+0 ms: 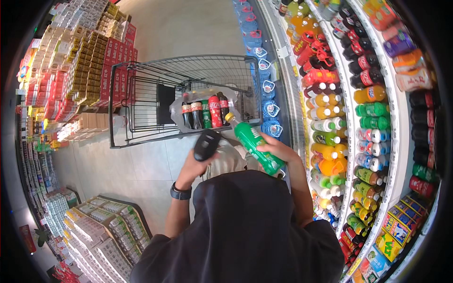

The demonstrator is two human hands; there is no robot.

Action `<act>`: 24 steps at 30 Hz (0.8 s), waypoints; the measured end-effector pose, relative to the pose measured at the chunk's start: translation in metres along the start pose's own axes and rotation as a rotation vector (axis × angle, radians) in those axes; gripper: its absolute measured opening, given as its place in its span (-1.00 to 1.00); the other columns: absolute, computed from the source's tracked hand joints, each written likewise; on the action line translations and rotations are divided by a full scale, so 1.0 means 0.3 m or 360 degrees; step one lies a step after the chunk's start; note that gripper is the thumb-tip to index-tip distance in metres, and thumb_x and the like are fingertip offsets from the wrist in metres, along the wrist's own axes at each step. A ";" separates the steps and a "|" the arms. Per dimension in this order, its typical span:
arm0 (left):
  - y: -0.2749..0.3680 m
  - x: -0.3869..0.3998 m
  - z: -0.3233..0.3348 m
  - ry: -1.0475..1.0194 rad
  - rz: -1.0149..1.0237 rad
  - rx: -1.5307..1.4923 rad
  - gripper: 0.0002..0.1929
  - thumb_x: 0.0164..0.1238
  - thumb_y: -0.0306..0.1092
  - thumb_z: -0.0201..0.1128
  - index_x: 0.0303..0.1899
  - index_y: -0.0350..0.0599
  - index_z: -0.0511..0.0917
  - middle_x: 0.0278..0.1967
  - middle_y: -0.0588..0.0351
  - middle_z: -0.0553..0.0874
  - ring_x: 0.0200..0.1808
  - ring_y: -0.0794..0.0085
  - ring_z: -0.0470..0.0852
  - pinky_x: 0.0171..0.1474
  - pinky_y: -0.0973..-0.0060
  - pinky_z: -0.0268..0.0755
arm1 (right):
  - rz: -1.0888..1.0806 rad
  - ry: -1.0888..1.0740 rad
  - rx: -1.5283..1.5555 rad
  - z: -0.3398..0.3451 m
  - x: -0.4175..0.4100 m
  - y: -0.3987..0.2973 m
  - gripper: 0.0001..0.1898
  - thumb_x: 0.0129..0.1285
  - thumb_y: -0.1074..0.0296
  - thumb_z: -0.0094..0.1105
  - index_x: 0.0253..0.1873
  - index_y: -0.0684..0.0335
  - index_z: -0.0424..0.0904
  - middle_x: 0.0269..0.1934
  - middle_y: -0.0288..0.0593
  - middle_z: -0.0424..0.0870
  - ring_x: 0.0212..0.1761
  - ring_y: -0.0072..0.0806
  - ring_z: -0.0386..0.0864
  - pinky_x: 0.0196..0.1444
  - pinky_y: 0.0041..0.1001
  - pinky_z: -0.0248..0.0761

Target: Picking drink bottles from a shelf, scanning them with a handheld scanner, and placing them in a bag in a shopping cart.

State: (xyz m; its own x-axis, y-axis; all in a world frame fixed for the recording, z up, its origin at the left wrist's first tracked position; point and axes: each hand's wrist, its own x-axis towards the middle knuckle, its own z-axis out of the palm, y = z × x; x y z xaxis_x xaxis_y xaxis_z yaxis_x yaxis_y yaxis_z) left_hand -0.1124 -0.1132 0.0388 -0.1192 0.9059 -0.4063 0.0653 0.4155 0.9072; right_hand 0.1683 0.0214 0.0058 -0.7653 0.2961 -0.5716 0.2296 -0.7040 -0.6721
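Note:
My left hand [191, 168], with a dark watch on the wrist, grips a black handheld device [207, 145], possibly a scanner. A green plastic drink bottle [253, 141] with a yellow cap is held in my right hand [279, 148]. It tilts, cap end towards the cart. Just beyond both hands stands a dark wire shopping cart [191, 58]. Inside it, a translucent plastic bag [177, 109] holds several bottles, among them dark cola bottles [197, 115], a red bottle [214, 111] and a partly hidden green one [206, 115].
On the right, refrigerated shelves [393, 141] carry rows of drink bottles. Large blue water jugs [270, 108] line the shelf's base beside the cart. Stacked drink cases [85, 67] rise at the left, and another pallet of packs [109, 226] sits at lower left. Tiled floor [148, 162] shows between them.

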 end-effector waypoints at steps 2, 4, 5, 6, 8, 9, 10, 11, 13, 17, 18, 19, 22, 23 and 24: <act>-0.070 0.045 -0.122 0.0479 -0.0126 -0.0121 -0.68 0.30 -0.33 0.40 0.06 -0.11 0.66 -0.12 0.20 0.75 -0.24 0.62 0.62 -0.31 0.53 0.52 | -0.0021 0.0002 -0.0392 -0.033 0.217 0.020 -0.12 0.27 0.03 0.30 0.57 0.21 0.05 0.05 -0.02 0.59 -0.13 -0.30 0.67 -0.05 -0.35 0.56; -0.124 0.088 -0.250 0.0620 -0.0124 -0.0147 -0.69 0.32 -0.30 0.37 0.06 -0.09 0.66 -0.16 0.24 0.74 -0.25 0.61 0.62 -0.33 0.52 0.52 | 0.0135 0.0017 -0.0898 0.007 0.396 -0.071 -0.11 0.24 -0.07 0.27 0.55 0.25 0.12 0.17 0.01 0.55 0.17 -0.28 0.55 0.22 -0.39 0.39; -0.164 0.115 -0.310 0.0650 -0.0138 -0.0193 -0.69 0.33 -0.29 0.37 0.07 -0.08 0.66 -0.16 0.25 0.73 -0.25 0.61 0.63 -0.34 0.53 0.52 | 0.0320 0.0044 -0.1021 0.056 0.476 -0.144 -0.11 0.20 -0.13 0.26 0.51 0.29 0.20 0.22 0.03 0.54 0.27 -0.28 0.47 0.30 -0.41 0.29; -0.186 0.154 -0.355 0.0643 -0.0138 -0.0219 -0.69 0.33 -0.29 0.37 0.07 -0.08 0.66 -0.16 0.25 0.73 -0.25 0.61 0.63 -0.34 0.53 0.52 | 0.0338 0.0057 -0.1037 0.059 0.580 -0.177 -0.11 0.20 -0.13 0.26 0.51 0.29 0.20 0.22 0.03 0.54 0.27 -0.28 0.47 0.30 -0.41 0.29; -0.220 0.230 -0.435 0.0580 -0.0237 -0.0178 -0.70 0.34 -0.31 0.35 0.07 -0.08 0.65 -0.16 0.26 0.73 -0.22 0.60 0.63 -0.36 0.56 0.51 | 0.0655 -0.0123 -0.1158 0.029 0.821 -0.146 -0.15 0.13 -0.16 0.23 0.40 0.36 0.36 0.24 0.06 0.54 0.27 -0.27 0.47 0.27 -0.37 0.32; -0.240 0.271 -0.471 0.0575 -0.0242 -0.0197 -0.70 0.34 -0.31 0.35 0.07 -0.08 0.65 -0.16 0.26 0.73 -0.22 0.60 0.63 -0.36 0.56 0.51 | 0.0673 -0.0116 -0.1164 0.011 0.926 -0.079 -0.15 0.13 -0.16 0.23 0.40 0.36 0.36 0.24 0.06 0.54 0.27 -0.27 0.47 0.27 -0.37 0.32; -0.263 0.310 -0.507 0.0445 -0.0348 -0.0209 -0.67 0.32 -0.30 0.35 0.10 -0.06 0.64 -0.07 0.23 0.73 -0.16 0.58 0.64 -0.32 0.53 0.51 | 0.0603 0.0103 -0.1136 -0.010 1.032 0.007 -0.30 0.15 -0.08 0.20 0.27 0.34 0.49 0.14 0.03 0.61 0.17 -0.31 0.52 0.19 -0.37 0.37; -0.278 0.344 -0.546 0.0324 -0.0456 -0.0222 -0.64 0.30 -0.29 0.36 0.13 -0.04 0.64 0.02 0.19 0.74 -0.10 0.56 0.64 -0.28 0.49 0.52 | 0.0530 0.0310 -0.1109 -0.004 1.111 0.047 -0.43 0.16 -0.01 0.18 0.13 0.33 0.62 0.03 0.00 0.68 0.08 -0.36 0.57 0.11 -0.38 0.42; -0.287 0.378 -0.592 0.0290 -0.0433 -0.0307 -0.65 0.29 -0.28 0.36 0.11 -0.04 0.65 -0.12 0.25 0.74 -0.16 0.59 0.62 -0.29 0.53 0.51 | 0.0594 0.0271 -0.0944 0.077 1.162 0.074 -0.31 0.18 0.01 0.23 0.34 0.32 0.45 0.19 0.10 0.60 0.22 -0.20 0.55 0.28 -0.31 0.36; -0.321 0.480 -0.703 -0.0121 -0.0568 -0.0341 -0.65 0.26 -0.35 0.36 0.09 -0.10 0.63 -0.12 0.23 0.74 -0.19 0.62 0.63 -0.32 0.59 0.46 | 0.0307 0.0633 -0.0826 0.041 1.346 0.311 0.01 0.18 0.04 0.34 0.59 0.23 -0.12 0.49 0.23 0.23 0.53 0.06 0.22 0.53 -0.19 0.12; -0.323 0.516 -0.712 -0.0345 -0.0572 -0.0379 -0.67 0.26 -0.39 0.35 0.06 -0.13 0.63 -0.10 0.23 0.76 -0.21 0.65 0.66 -0.36 0.62 0.43 | 0.0083 0.0955 -0.0990 0.015 1.383 0.409 0.02 0.17 0.06 0.35 0.59 0.22 -0.12 0.48 0.25 0.24 0.52 0.13 0.22 0.52 -0.15 0.14; -0.333 0.516 -0.739 -0.0331 -0.0595 -0.0391 -0.67 0.26 -0.39 0.35 0.06 -0.13 0.63 -0.10 0.23 0.76 -0.21 0.65 0.66 -0.36 0.62 0.43 | -0.0154 0.1205 -0.1182 0.086 1.403 0.367 0.02 0.16 0.07 0.36 0.59 0.22 -0.12 0.47 0.26 0.25 0.51 0.19 0.21 0.50 -0.11 0.16; -0.341 0.526 -0.790 -0.0465 -0.0518 -0.0730 -0.73 0.28 -0.44 0.32 0.00 -0.21 0.62 -0.17 0.19 0.74 -0.35 0.65 0.58 -0.32 0.65 0.39 | 0.0230 0.1253 -0.1305 0.145 1.419 0.338 0.03 0.10 0.17 0.44 0.56 0.26 -0.08 0.35 0.31 0.36 0.38 0.24 0.31 0.39 -0.06 0.29; -0.339 0.531 -0.811 -0.0479 -0.0528 -0.0734 -0.73 0.28 -0.44 0.32 0.00 -0.21 0.62 -0.17 0.19 0.74 -0.35 0.65 0.58 -0.32 0.65 0.39 | 0.0107 0.1404 -0.1484 0.154 1.429 0.349 0.02 0.08 0.21 0.47 0.55 0.27 -0.05 0.29 0.33 0.40 0.33 0.22 0.35 0.34 -0.06 0.34; -0.326 0.531 -0.836 -0.0481 -0.0589 -0.0714 -0.74 0.29 -0.43 0.32 0.00 -0.21 0.63 -0.21 0.21 0.72 -0.37 0.65 0.56 -0.32 0.65 0.39 | 0.0127 0.1411 -0.1477 0.170 1.432 0.339 0.02 0.08 0.21 0.47 0.55 0.27 -0.05 0.29 0.33 0.40 0.33 0.22 0.35 0.34 -0.06 0.34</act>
State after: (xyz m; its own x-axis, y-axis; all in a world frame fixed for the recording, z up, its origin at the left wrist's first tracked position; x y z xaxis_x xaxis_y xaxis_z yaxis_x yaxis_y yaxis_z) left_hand -0.3863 -0.0302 -0.0874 0.2334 0.7199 -0.6536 -0.3543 0.6890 0.6323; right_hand -0.1678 0.0439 -0.2841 -0.1530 0.8521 -0.5006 0.8604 -0.1344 -0.4916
